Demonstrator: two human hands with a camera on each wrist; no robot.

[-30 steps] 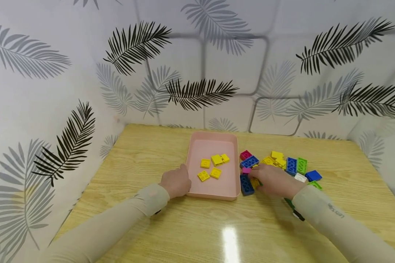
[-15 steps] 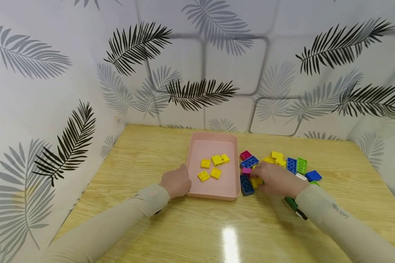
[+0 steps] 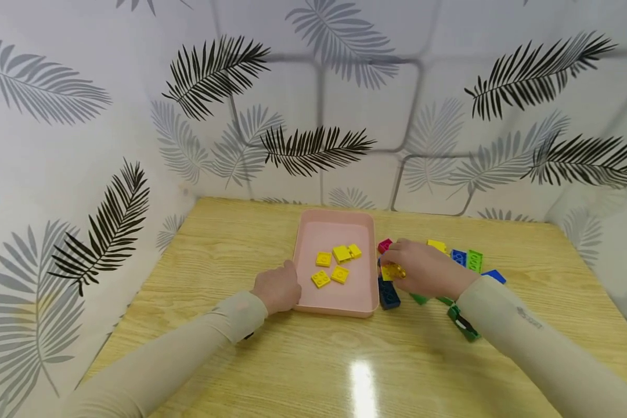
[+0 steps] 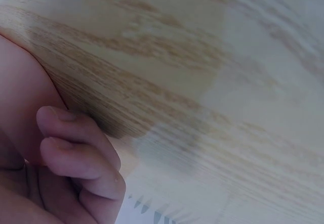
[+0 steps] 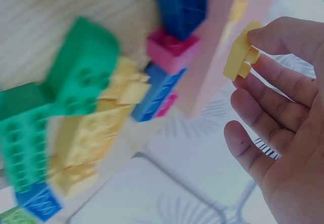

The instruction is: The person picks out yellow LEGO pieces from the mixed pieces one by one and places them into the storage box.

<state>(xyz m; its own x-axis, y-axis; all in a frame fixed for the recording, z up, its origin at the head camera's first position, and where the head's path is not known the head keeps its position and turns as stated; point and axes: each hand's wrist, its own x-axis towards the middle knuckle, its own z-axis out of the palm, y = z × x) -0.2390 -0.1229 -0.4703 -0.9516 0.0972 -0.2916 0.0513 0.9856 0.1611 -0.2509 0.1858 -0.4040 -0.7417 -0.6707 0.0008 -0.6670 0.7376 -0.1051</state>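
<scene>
My right hand [image 3: 423, 267] pinches a small yellow toy brick [image 5: 240, 54] between thumb and fingertips. It is raised over the loose bricks, just right of the pink tray [image 3: 334, 297]; in the right wrist view the brick's studs face the palm. With curled fingers [image 4: 83, 153], my left hand [image 3: 277, 288] grips the tray's left wall near its front corner. Several yellow bricks [image 3: 321, 278] lie spread inside the tray. Below the right hand are a dark blue brick [image 3: 389, 295] and a pink brick [image 5: 172, 49], the latter hidden in the head view.
Loose bricks cover the table [image 3: 240, 360] right of the tray: green [image 5: 83, 67], yellow [image 5: 93, 130], bright green [image 3: 475, 260] and blue [image 3: 458, 257]. A green piece [image 3: 463, 323] lies nearest the front, beside the right sleeve. A leaf-patterned wall [image 3: 324, 104] stands behind the table.
My right hand has lifted the yellow brick out of the pile and moved a little up and left toward the tray. My left hand keeps its hold on the tray wall.
</scene>
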